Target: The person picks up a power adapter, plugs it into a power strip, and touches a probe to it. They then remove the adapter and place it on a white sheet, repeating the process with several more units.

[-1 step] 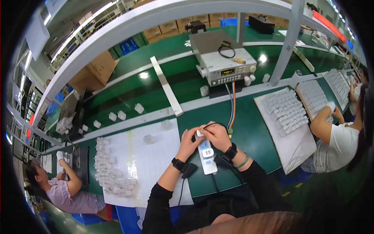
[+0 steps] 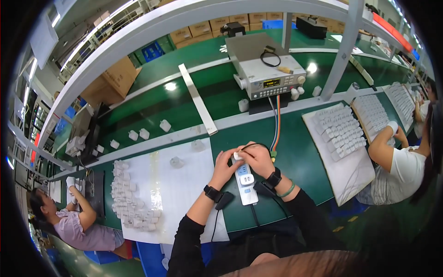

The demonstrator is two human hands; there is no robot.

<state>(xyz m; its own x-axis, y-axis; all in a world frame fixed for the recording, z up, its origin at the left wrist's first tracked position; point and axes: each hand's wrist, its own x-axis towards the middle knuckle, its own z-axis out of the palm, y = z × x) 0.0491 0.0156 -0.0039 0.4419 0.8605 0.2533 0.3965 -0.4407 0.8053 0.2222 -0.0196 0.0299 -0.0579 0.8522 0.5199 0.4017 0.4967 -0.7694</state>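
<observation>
A white power strip [image 2: 249, 197] lies on the green bench in front of me, with a white charger [image 2: 247, 179] plugged in near its middle. At its far end my left hand [image 2: 225, 167] is closed around another small white charger [image 2: 237, 156], mostly covered by fingers. My right hand [image 2: 259, 161] pinches the end of a black cable [image 2: 256, 144] against that charger. The plug itself is hidden by the fingers, so I cannot tell whether it is fully in. The cable loops over the right hand toward a green connector [image 2: 273, 155].
Behind the strip stands a grey test instrument [image 2: 272, 83] with a lit display and coloured wires. White chargers [image 2: 124, 194] crowd a white sheet [image 2: 184, 203] at left; more fill a board [image 2: 339, 131] at right. Co-workers sit either side: a lilac top [image 2: 87, 231], a white shirt [image 2: 406, 166].
</observation>
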